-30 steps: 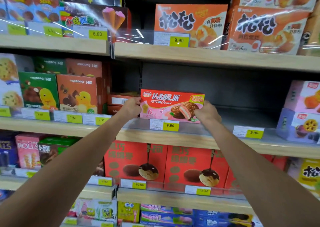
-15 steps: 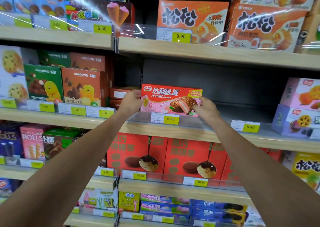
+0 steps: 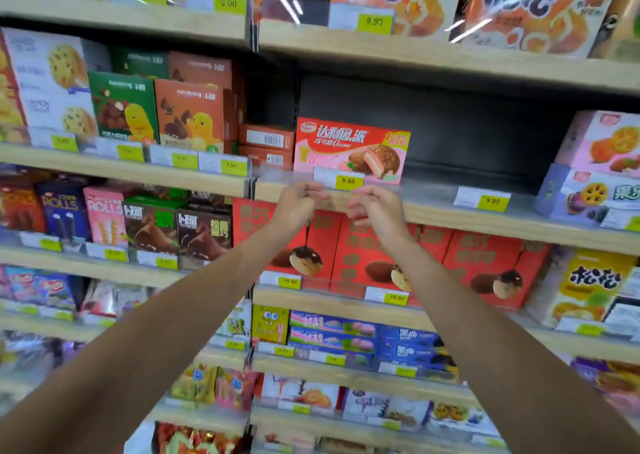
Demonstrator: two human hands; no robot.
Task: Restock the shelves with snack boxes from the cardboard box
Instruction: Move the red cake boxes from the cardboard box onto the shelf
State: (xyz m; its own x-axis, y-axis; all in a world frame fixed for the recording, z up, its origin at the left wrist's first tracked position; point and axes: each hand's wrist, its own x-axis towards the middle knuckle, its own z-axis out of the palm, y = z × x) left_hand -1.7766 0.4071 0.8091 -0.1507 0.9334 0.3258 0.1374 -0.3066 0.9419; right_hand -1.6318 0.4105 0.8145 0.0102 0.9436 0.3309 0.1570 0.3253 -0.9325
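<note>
- The red pie box [image 3: 351,150] stands upright on the middle shelf [image 3: 450,216], face out. It sits just behind the yellow price tag [image 3: 348,181] and right beside a stack of small orange boxes [image 3: 266,137] on its left.
- Both hands hang just below the shelf edge, apart from the pie box. The left hand [image 3: 294,208] and right hand [image 3: 377,211] each show a released grip, fingers loosely curled round nothing, though blur softens the fingertips.
- Risk: nothing braces the pie box on its right side. A knock from a hand, or from another box pushed in beside it, could tip it backward or skew it off its tag.
- Risk: the fingertips are close to the price tag and the clear rail along the shelf front. Catching either one could pull the tag loose.
- Right of the pie box runs a wide dark gap [image 3: 467,149], which I judge is the room left to fill. The cardboard box that feeds it is not in view.
- Beyond the gap, pink and purple boxes [image 3: 595,163] are stacked. Past the orange boxes to the left, chick boxes [image 3: 190,114] stand in a row.
- Red boxes [image 3: 367,253] fill the shelf below, behind the forearms. Nothing else stands between the hands and the gap.
</note>
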